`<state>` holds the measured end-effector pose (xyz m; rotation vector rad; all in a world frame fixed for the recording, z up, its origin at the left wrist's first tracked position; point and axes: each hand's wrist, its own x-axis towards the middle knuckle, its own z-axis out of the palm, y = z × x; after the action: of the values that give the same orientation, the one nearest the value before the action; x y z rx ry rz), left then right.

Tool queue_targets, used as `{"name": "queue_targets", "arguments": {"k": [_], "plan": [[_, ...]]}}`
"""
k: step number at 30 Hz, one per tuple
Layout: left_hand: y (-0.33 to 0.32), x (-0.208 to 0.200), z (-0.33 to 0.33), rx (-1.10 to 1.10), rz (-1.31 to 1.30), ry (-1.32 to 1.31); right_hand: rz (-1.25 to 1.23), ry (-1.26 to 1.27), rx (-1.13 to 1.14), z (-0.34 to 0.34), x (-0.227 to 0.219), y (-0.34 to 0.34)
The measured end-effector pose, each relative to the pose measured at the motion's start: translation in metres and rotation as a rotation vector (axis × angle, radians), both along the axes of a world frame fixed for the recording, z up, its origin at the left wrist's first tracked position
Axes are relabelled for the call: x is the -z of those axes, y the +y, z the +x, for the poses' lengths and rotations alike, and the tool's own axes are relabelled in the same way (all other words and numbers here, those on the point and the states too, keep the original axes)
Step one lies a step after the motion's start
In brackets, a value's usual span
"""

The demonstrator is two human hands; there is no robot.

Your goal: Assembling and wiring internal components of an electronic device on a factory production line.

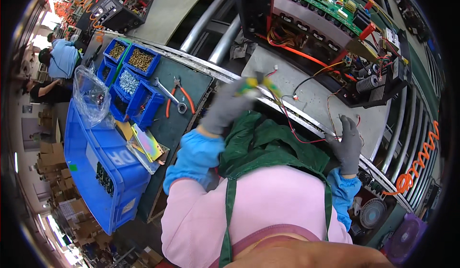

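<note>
Workbench edge: left hand gripping yellow-green tool, right hand flat, released.

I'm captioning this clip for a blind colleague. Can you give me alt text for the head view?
A person in grey gloves works at an assembly bench: the left hand grips a yellow-green tool, the right hand rests on thin red wires from an open electronics chassis. Blue bins of screws, a wrench and orange-handled pliers lie to the left.
</note>
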<state>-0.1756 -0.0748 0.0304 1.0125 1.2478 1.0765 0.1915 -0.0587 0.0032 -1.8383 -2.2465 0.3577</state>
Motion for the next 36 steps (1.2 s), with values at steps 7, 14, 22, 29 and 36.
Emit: {"name": "queue_targets", "arguments": {"k": [7,14,22,29,36], "plan": [[-0.058,-0.014,-0.114,-0.665,0.104,0.205,0.000,0.202,0.029,0.033,0.045,0.006],[-0.092,0.004,-0.179,-0.603,-0.253,0.449,-0.071,0.157,-0.098,0.052,0.057,0.020],[-0.126,0.018,-0.200,-0.601,-0.218,0.995,0.301,0.246,-0.158,0.007,0.074,0.076],[-0.111,0.038,-0.173,-0.631,-0.109,1.414,0.325,0.233,-0.037,-0.020,0.084,0.074],[-0.118,0.054,-0.170,-0.601,-0.082,1.249,0.371,0.187,-0.026,-0.004,0.080,0.068]]}}
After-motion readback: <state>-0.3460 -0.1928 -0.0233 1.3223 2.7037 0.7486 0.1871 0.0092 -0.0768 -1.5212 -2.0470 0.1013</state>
